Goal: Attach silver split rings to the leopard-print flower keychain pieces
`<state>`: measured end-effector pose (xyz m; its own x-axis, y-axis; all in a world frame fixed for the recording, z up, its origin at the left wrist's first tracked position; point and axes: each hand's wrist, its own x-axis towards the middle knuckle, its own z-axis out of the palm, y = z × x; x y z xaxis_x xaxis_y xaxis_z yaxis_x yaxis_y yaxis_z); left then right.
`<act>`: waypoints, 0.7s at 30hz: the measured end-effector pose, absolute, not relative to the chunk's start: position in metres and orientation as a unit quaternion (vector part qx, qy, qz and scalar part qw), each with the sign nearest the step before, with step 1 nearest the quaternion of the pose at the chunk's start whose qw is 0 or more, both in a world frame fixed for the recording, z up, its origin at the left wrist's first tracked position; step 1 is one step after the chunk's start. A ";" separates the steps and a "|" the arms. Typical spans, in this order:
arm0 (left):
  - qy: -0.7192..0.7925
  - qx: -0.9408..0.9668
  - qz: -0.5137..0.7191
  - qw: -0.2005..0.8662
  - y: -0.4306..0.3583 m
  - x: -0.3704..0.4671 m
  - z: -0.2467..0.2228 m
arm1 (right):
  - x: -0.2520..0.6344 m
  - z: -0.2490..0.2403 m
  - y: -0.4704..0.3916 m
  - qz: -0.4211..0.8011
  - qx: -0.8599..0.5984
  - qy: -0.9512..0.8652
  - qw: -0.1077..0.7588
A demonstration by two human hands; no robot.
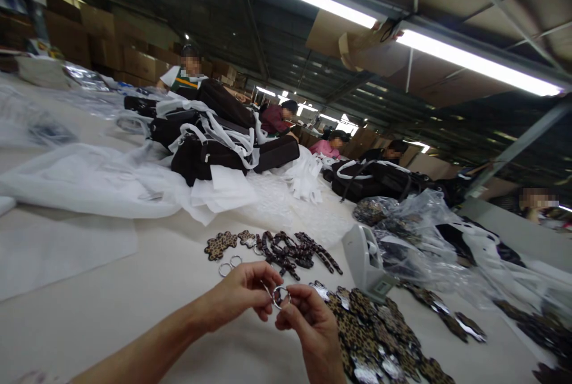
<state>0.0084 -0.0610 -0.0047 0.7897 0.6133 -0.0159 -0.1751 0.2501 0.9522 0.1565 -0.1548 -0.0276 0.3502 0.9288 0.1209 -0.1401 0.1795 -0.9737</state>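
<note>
Between my two hands is a silver metal ring (281,297), held just above the table. My left hand (243,294) comes from the lower left, its thumb and fingers closed at the ring's left side, where a thin metal edge shows. The right side of the ring is pinched by my right hand (313,324). Just beyond the hands lie two loose rings (230,265), a few leopard-print flower-shaped pieces (221,245) and a heap of dark brown beaded straps (290,251). A large pile of leopard-print pieces (379,324) spreads beside my right hand.
A grey plastic device (364,259) stands right of the straps. Black bags with white wrapped straps (214,140) are stacked behind, among white wrapping sheets (98,178). Clear plastic bags (411,229) lie at right. Several people work across the table, including one in pink (326,147).
</note>
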 end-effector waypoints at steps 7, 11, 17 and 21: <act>0.225 0.717 0.344 0.564 -0.062 0.010 -0.006 | 0.160 -0.039 -0.155 0.387 -0.520 -0.430 0.629; 0.254 0.646 0.260 0.672 -0.061 0.009 -0.005 | 0.166 -0.044 -0.155 0.288 -0.532 -0.509 0.613; 0.204 0.579 0.173 0.770 -0.059 0.006 -0.002 | 0.163 -0.038 -0.158 0.381 -0.479 -0.520 0.595; 0.190 0.546 0.152 0.802 -0.059 0.005 -0.001 | 0.160 -0.032 -0.159 0.425 -0.455 -0.480 0.618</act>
